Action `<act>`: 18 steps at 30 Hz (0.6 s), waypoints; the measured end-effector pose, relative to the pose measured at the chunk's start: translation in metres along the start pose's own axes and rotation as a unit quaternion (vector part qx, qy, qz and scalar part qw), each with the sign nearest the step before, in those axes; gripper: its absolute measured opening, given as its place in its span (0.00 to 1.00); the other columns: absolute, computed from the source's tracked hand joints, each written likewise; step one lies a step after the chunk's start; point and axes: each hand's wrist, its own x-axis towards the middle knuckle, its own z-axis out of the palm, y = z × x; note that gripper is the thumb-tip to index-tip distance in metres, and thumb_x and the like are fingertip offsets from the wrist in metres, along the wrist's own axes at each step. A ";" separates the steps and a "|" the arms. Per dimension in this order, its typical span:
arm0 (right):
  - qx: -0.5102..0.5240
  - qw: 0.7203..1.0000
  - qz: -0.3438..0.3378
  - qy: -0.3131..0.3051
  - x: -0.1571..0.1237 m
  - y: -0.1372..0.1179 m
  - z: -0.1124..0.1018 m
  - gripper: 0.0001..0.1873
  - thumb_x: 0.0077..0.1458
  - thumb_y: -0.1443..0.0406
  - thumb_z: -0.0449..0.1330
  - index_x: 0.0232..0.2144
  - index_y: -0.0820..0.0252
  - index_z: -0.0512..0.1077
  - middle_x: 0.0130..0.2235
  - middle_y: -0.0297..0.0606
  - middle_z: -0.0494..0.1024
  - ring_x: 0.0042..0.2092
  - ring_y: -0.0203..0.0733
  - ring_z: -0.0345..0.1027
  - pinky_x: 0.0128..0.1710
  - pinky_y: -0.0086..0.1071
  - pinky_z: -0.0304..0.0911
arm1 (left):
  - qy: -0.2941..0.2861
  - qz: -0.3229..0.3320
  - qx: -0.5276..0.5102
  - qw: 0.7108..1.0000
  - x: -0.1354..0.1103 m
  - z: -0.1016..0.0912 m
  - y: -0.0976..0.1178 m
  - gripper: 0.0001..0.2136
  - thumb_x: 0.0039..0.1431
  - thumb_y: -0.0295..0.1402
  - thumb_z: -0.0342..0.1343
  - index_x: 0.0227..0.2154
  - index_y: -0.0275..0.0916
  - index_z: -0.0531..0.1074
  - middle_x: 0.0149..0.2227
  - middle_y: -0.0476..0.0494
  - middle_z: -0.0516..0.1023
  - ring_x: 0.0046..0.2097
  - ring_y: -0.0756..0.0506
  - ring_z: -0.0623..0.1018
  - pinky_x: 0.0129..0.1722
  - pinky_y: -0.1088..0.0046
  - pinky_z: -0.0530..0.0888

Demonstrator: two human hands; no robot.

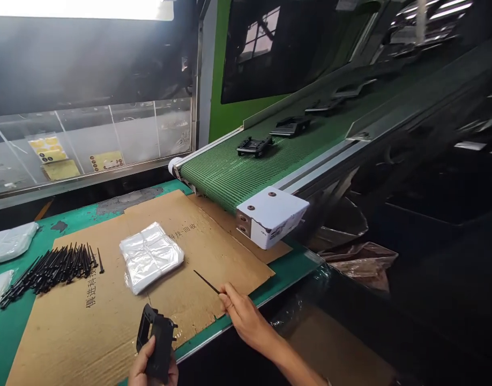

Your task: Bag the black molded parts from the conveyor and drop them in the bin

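Note:
My left hand (149, 367) grips a black plastic frame part (156, 343) at the bottom edge, holding it upright over the cardboard sheet (109, 316). My right hand (243, 315) pinches a thin black cable tie (206, 282) whose tip points up and left above the cardboard. A stack of clear plastic bags (150, 255) lies on the cardboard just beyond both hands. A pile of several black cable ties (49, 271) lies at the left.
A green conveyor belt (225, 174) slopes down from the upper right and carries several black parts, the nearest part (254, 146) close to its end. A white bracket (272, 214) caps the conveyor corner. More clear bags (10, 241) lie at far left.

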 end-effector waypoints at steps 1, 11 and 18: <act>0.042 0.999 -0.018 -0.015 -0.006 -0.016 0.000 0.14 0.64 0.66 0.37 0.32 0.57 0.60 0.22 0.30 0.68 0.23 0.34 0.63 0.24 0.25 0.60 | 0.023 -0.017 -0.031 0.999 -0.003 0.005 0.001 0.07 0.56 0.22 0.50 0.24 0.33 0.70 0.20 0.47 0.74 0.23 0.53 0.74 0.21 0.80 0.68; 0.076 0.968 -0.237 0.041 -0.037 -0.081 0.024 0.20 0.63 0.64 0.40 0.22 0.58 0.62 0.20 0.33 0.66 0.23 0.36 0.60 0.26 0.30 0.56 | 0.088 -0.089 -0.142 0.982 -0.034 0.038 0.016 0.17 0.63 0.27 0.39 0.22 0.30 0.68 0.18 0.45 0.71 0.21 0.54 0.70 0.20 0.81 0.68; 0.046 0.957 -0.279 0.061 -0.028 -0.073 0.020 0.22 0.63 0.68 0.40 0.18 0.59 0.60 0.17 0.31 0.63 0.20 0.34 0.54 0.22 0.30 0.48 | 0.105 -0.146 -0.185 0.966 -0.037 0.033 0.004 0.19 0.63 0.29 0.38 0.20 0.30 0.67 0.18 0.46 0.67 0.20 0.54 0.68 0.19 0.80 0.68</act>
